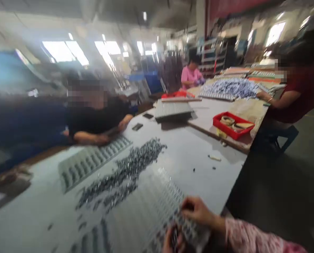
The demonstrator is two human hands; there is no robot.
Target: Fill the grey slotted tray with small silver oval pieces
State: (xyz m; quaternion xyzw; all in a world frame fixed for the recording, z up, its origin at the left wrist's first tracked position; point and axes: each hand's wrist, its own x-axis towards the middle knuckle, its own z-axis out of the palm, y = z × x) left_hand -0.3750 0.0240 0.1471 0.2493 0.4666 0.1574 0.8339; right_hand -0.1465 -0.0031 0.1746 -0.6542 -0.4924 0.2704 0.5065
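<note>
At the bottom edge, my left hand (168, 240) is partly cut off by the frame, its fingers curled around several small dark pieces (175, 236). Just to the right and above it is my right hand (196, 211), thumb and fingers bent together over a pale ridged tray (138, 214). Whatever its fingertips may hold is too small and blurred to make out. Rows of dark pieces sit along the tray's right side and its lower left corner. Beyond the tray, a long heap of small shiny dark pieces (125, 168) spreads across the white table (199, 140).
Across the table, a person in dark clothing (93, 119) leans over another partly filled tray (93, 160). Stacked trays (172, 109) stand farther back. A red bin (233, 127) holds tape rolls. Two more people work around a pale purple heap (230, 88) at the back right.
</note>
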